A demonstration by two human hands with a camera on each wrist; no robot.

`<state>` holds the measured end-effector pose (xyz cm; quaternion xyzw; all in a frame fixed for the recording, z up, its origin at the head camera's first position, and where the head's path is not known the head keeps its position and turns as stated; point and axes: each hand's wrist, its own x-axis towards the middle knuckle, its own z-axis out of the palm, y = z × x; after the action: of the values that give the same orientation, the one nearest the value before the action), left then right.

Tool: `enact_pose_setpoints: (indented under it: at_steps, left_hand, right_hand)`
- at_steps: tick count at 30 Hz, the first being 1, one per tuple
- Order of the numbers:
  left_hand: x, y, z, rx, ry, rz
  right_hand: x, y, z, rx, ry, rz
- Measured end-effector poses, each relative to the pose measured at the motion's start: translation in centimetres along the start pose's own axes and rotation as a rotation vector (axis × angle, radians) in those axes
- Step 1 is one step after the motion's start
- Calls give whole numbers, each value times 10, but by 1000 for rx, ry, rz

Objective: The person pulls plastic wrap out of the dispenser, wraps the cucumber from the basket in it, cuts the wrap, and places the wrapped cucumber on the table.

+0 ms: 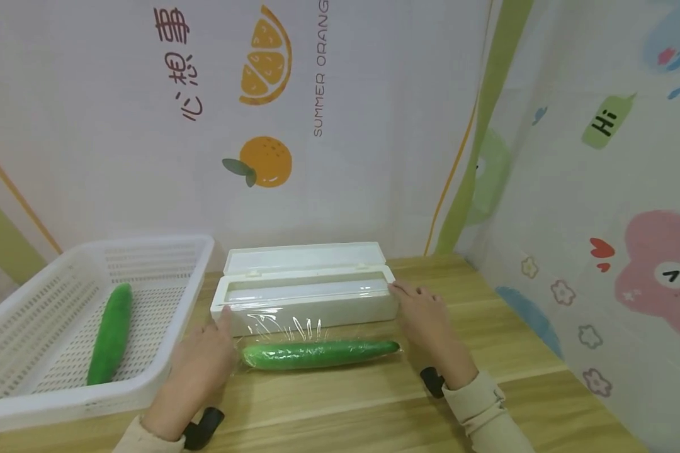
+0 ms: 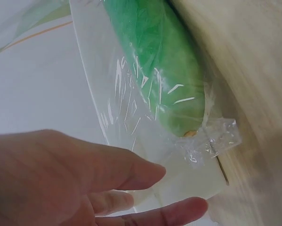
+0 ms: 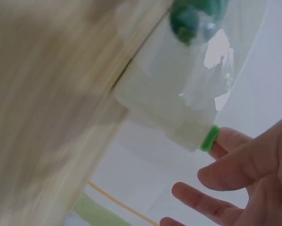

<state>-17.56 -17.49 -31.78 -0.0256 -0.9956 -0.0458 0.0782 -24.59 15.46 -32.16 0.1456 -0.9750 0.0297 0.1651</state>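
Note:
A white cling film dispenser box [image 1: 368, 313] stands on the table with its lid [image 1: 306, 258] raised, and a film roll shows inside. Clear film runs from its front edge to a cucumber [image 1: 320, 355] lying before it, wrapped in film. At the box's left front corner is my left hand [image 1: 204, 352], its index finger by the edge; in the left wrist view thumb and fingers [image 2: 145, 174] are apart. My right hand [image 1: 427, 314] reaches the right front corner. There, in the right wrist view, its index finger touches a green slider [image 3: 210, 138], thumb separate.
A white perforated basket [image 1: 204, 277] stands at the left, with another cucumber [image 1: 111, 333] inside. Behind the box hangs a printed curtain [image 1: 362, 189]; another printed sheet [image 1: 549, 251] borders the wooden table [image 1: 340, 415] on the right.

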Motion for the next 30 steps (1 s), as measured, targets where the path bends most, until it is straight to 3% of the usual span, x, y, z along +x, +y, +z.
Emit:
enact_pose_setpoints:
  at_steps: [14, 17, 19, 22, 25, 27, 30]
  left_hand:
    - [2, 1, -1, -137, -2, -1]
    - [3, 3, -1, -177, -2, -9]
    - [2, 6, -1, -199, 31, -11]
    - [1, 13, 0, -197, 149, 81]
    - [-2, 25, 4, -187, 242, 225]
    - [-5, 34, 6, -186, 244, 323]
    - [-9, 44, 9, -167, 198, 405]
  right_hand:
    - [-2, -8, -8, 224, 14, -44]
    - [-3, -20, -13, 272, 47, -132]
    - [-4, -30, -16, 312, 13, -216]
    - [-9, -43, -17, 340, -122, -318]
    - [-15, -54, -16, 315, -260, -340]
    - [-17, -59, -14, 277, -298, -340]
    - [-19, -63, -11, 232, -290, -330]
